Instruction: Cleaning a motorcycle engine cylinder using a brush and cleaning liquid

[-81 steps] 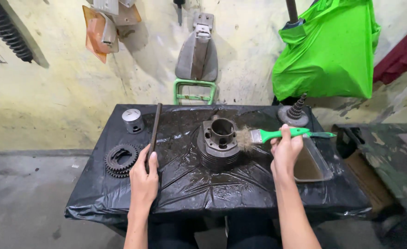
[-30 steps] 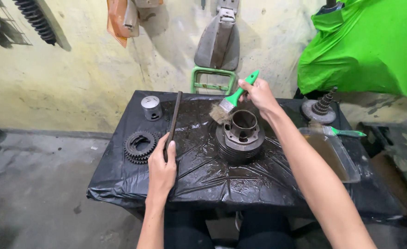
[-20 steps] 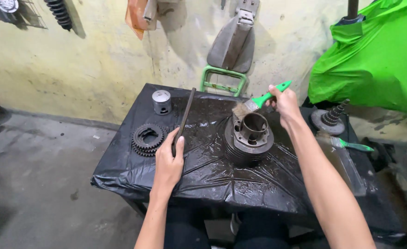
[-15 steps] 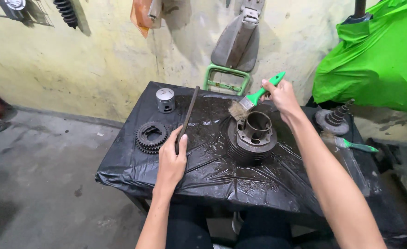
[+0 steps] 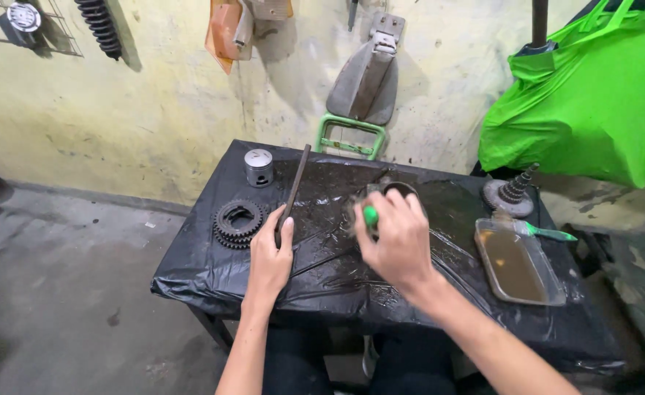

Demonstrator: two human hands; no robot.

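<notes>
My right hand [image 5: 392,238] is closed around a green-handled brush [image 5: 370,216] and held over a dark metal engine cylinder [image 5: 399,189], hiding most of it. The bristles are out of sight behind the hand. My left hand [image 5: 270,252] lies flat on the black plastic sheet [image 5: 337,292] that covers the small table. Its fingertips touch the near end of a long dark metal bar [image 5: 293,186], which runs away toward the wall.
Stacked black gears [image 5: 238,222] and a silver piston [image 5: 259,167] lie at the left. At the right are a tray of brown liquid [image 5: 516,263], a second green brush [image 5: 549,234] and a stepped cone part [image 5: 513,194]. A green bag [image 5: 593,95] hangs at the far right.
My right hand has brought the brush from the cylinder's far rim over to its near side and now covers it. The left hand stays by the bar. The camera has shifted left.
</notes>
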